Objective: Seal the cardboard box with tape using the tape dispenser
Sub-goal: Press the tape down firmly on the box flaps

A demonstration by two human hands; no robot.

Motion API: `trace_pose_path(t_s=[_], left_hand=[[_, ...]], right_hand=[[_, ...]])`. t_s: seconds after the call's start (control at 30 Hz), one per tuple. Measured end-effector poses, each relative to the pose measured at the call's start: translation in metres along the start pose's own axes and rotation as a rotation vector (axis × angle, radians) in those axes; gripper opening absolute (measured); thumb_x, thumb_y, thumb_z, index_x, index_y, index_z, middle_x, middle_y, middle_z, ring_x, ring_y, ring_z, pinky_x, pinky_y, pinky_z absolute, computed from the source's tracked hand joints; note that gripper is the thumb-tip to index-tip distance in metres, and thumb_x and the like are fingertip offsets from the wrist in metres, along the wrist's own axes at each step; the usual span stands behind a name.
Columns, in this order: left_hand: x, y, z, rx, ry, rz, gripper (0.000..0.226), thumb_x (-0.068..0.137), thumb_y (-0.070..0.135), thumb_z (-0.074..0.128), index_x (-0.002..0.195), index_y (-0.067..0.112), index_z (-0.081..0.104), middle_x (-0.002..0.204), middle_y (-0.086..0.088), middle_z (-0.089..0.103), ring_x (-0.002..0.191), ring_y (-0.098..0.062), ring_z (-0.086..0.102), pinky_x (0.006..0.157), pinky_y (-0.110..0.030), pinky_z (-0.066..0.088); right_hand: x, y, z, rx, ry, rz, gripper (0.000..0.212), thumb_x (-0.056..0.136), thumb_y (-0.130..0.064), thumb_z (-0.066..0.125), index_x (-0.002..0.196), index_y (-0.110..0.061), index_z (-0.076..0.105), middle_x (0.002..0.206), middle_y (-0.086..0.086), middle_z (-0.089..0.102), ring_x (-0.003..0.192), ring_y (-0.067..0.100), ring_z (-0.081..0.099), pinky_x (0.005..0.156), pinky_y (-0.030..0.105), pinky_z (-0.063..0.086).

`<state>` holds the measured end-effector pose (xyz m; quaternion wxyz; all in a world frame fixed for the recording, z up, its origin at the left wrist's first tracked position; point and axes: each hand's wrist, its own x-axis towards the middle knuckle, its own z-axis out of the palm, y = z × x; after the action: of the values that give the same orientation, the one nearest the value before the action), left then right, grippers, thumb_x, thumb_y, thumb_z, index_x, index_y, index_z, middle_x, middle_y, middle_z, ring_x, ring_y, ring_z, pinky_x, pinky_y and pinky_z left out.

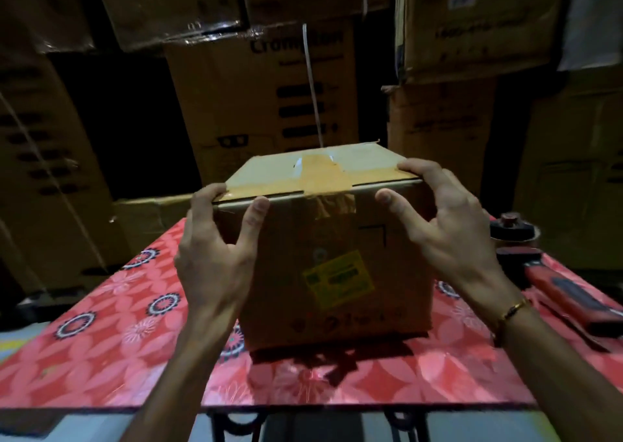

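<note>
A brown cardboard box (323,259) stands on the red flowered table (111,310), flaps down, with brown tape across its top and down the near face, and a yellow label on that face. My left hand (215,256) grips the box's top left near corner, fingers over the edge and thumb on the front. On the top right near corner my right hand (448,236) holds the same way. The red and black tape dispenser (553,279) lies on the table to the right of the box, untouched.
Large stacked cardboard cartons (263,97) fill the dim background close behind the table. The table's near edge (303,404) runs just below my forearms, with a black metal frame underneath. A white strap hangs down behind the box.
</note>
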<state>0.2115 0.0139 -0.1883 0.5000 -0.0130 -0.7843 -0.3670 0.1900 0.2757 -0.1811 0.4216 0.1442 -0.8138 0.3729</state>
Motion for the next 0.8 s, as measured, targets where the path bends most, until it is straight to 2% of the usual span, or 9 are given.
trace_pose_path(t_s=[0.1, 0.2, 0.3, 0.4, 0.47, 0.53, 0.6, 0.7, 0.8], left_hand=[[-0.015, 0.008, -0.024, -0.034, -0.050, 0.022, 0.069, 0.083, 0.076, 0.043, 0.133, 0.028, 0.045, 0.118, -0.007, 0.059, 0.100, -0.023, 0.059, 0.072, -0.043, 0.058], [-0.023, 0.015, -0.037, 0.012, -0.093, 0.029, 0.072, 0.083, 0.076, 0.039, 0.133, 0.025, 0.045, 0.118, -0.007, 0.055, 0.103, -0.026, 0.057, 0.073, -0.040, 0.053], [-0.021, 0.025, -0.044, 0.206, -0.110, 0.094, 0.072, 0.085, 0.073, 0.036, 0.129, 0.018, 0.055, 0.134, -0.009, 0.048, 0.124, -0.030, 0.046, 0.093, -0.044, 0.042], [-0.012, 0.038, -0.045, 0.384, -0.192, 0.287, 0.064, 0.089, 0.070, 0.034, 0.123, 0.024, 0.063, 0.143, -0.003, 0.053, 0.136, -0.025, 0.043, 0.116, -0.059, 0.021], [-0.006, 0.044, -0.040, 0.428, -0.260, 0.367, 0.062, 0.092, 0.069, 0.030, 0.126, 0.028, 0.062, 0.139, 0.003, 0.060, 0.134, -0.019, 0.048, 0.119, -0.062, 0.011], [-0.003, 0.045, -0.034, 0.454, -0.280, 0.402, 0.063, 0.094, 0.070, 0.028, 0.128, 0.030, 0.062, 0.134, 0.005, 0.064, 0.129, -0.018, 0.054, 0.117, -0.057, 0.020], [-0.001, 0.041, -0.029, 0.458, -0.259, 0.425, 0.063, 0.094, 0.070, 0.027, 0.127, 0.030, 0.063, 0.130, 0.005, 0.067, 0.123, -0.020, 0.058, 0.104, -0.050, 0.034], [0.006, 0.031, -0.019, 0.448, -0.231, 0.447, 0.065, 0.095, 0.070, 0.025, 0.126, 0.029, 0.064, 0.126, 0.004, 0.069, 0.118, -0.021, 0.060, 0.093, -0.044, 0.037], [0.010, 0.029, -0.008, 0.447, -0.217, 0.453, 0.064, 0.095, 0.070, 0.026, 0.124, 0.029, 0.066, 0.123, 0.004, 0.069, 0.115, -0.021, 0.061, 0.090, -0.042, 0.037]], right_hand=[[-0.019, -0.017, -0.023, -0.030, -0.009, -0.034, 0.065, 0.085, -0.069, 0.049, 0.137, -0.030, 0.055, 0.138, 0.001, 0.056, 0.102, 0.006, 0.051, 0.067, 0.011, 0.037], [-0.031, -0.027, -0.036, -0.057, -0.025, -0.048, 0.066, 0.085, -0.070, 0.047, 0.135, -0.029, 0.057, 0.137, 0.002, 0.055, 0.105, 0.011, 0.056, 0.068, 0.020, 0.046], [-0.035, -0.033, -0.042, -0.197, -0.025, -0.082, 0.058, 0.094, -0.063, 0.046, 0.134, -0.024, 0.060, 0.138, 0.007, 0.055, 0.107, 0.027, 0.065, 0.068, 0.030, 0.055], [-0.034, -0.039, -0.044, -0.328, -0.018, -0.198, 0.047, 0.099, -0.053, 0.047, 0.128, -0.019, 0.064, 0.139, 0.009, 0.059, 0.123, 0.031, 0.060, 0.085, 0.039, 0.056], [-0.028, -0.044, -0.044, -0.327, -0.053, -0.276, 0.048, 0.100, -0.052, 0.041, 0.125, -0.020, 0.066, 0.132, 0.005, 0.065, 0.127, 0.028, 0.058, 0.095, 0.038, 0.051], [-0.019, -0.046, -0.039, -0.323, -0.081, -0.341, 0.051, 0.101, -0.053, 0.037, 0.121, -0.019, 0.068, 0.123, 0.004, 0.070, 0.126, 0.029, 0.059, 0.107, 0.043, 0.043], [-0.009, -0.043, -0.031, -0.361, -0.079, -0.410, 0.055, 0.101, -0.056, 0.034, 0.117, -0.017, 0.069, 0.116, 0.004, 0.073, 0.120, 0.031, 0.062, 0.111, 0.050, 0.040], [0.003, -0.036, -0.015, -0.380, -0.062, -0.441, 0.066, 0.101, -0.062, 0.023, 0.111, -0.017, 0.070, 0.110, 0.003, 0.074, 0.101, 0.029, 0.067, 0.101, 0.049, 0.046], [0.012, -0.027, -0.003, -0.398, -0.030, -0.411, 0.063, 0.100, -0.063, 0.027, 0.105, -0.017, 0.069, 0.102, 0.003, 0.072, 0.090, 0.029, 0.066, 0.081, 0.038, 0.047]])
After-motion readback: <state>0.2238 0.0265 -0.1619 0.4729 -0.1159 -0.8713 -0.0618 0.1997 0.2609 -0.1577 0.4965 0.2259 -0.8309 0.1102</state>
